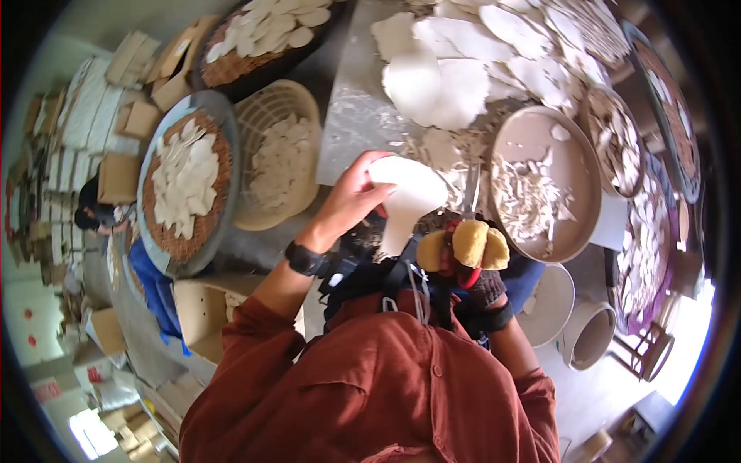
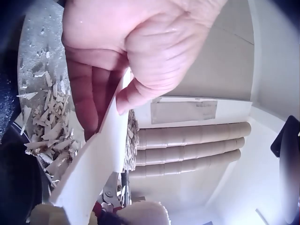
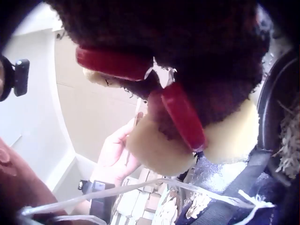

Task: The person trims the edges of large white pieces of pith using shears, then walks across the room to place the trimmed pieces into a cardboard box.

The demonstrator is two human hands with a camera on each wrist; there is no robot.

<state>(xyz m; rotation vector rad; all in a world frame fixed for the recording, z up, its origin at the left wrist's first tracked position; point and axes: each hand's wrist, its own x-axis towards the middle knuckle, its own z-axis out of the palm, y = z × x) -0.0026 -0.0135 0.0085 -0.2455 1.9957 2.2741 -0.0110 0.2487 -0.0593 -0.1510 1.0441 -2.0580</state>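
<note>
My left hand (image 1: 349, 202) pinches a thin, stiff white sheet (image 1: 411, 190) with a curved edge, thumb on one face and fingers on the other. In the left wrist view the sheet (image 2: 96, 164) hangs down from the fingers. My right hand (image 1: 472, 258) wears a dark knit glove with yellow foam pads (image 1: 469, 243) over the fingers. It grips red-handled shears (image 3: 185, 117), whose metal blades (image 1: 473, 189) point away from me, close beside the sheet. Pale shavings and scraps (image 2: 54, 131) lie on the metal table under the hands.
Large white sheets (image 1: 463, 69) are piled at the table's back. A round tan tray (image 1: 590, 220) of cut strips stands right. To the left are a yellow basket (image 1: 310, 100) and a wicker tray (image 1: 222, 166) of white pieces. Another person (image 1: 89, 208) is far left.
</note>
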